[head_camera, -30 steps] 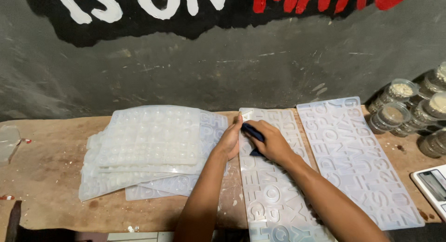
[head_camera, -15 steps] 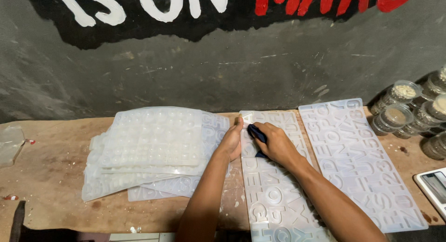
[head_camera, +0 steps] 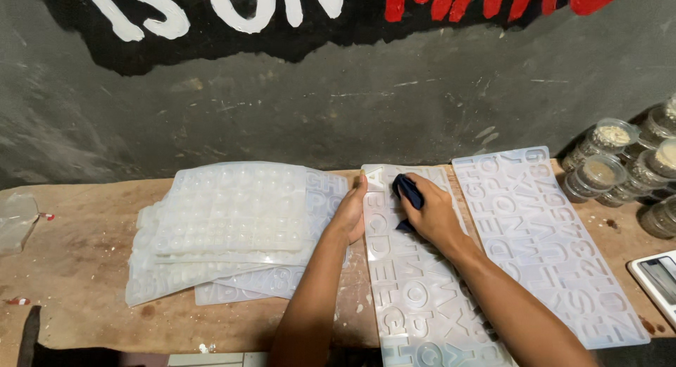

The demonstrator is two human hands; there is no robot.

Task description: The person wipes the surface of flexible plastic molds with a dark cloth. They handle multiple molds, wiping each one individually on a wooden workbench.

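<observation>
Forearms are seen entering from the bottom edge and reaching up over a worn wooden bench [head_camera: 70,268]. Beneath them, a long translucent letter mold [head_camera: 415,303] is laid lengthwise, running from the near edge toward the wall. The left hand [head_camera: 350,215] is pressed flat against the mold's left edge near its far end, fingers held together and extended, nothing gripped; the mold is steadied by it. The right hand [head_camera: 433,215] is closed over a dark blue cloth [head_camera: 408,189], which is bunched under the fingers and pressed down onto the far part of the same mold. Only the cloth's upper fold is seen past the fingertips.

Just to the right, a 2nd letter mold [head_camera: 549,247] of the same clear material is laid at a slight angle, its edge close beside the 1st. At the right edge of the bench, the corner of a white digital scale [head_camera: 658,279] is visible.

To the left of the hands, a stack of clear molds [head_camera: 225,226] is piled, with a dimpled sheet on top and lettered sheets showing beneath. Farther left, a crumpled clear plastic scrap [head_camera: 15,222] is seen.

At the far right, several small clear lidded jars [head_camera: 605,159] are stacked on their sides against a dark grey painted wall [head_camera: 317,106].
</observation>
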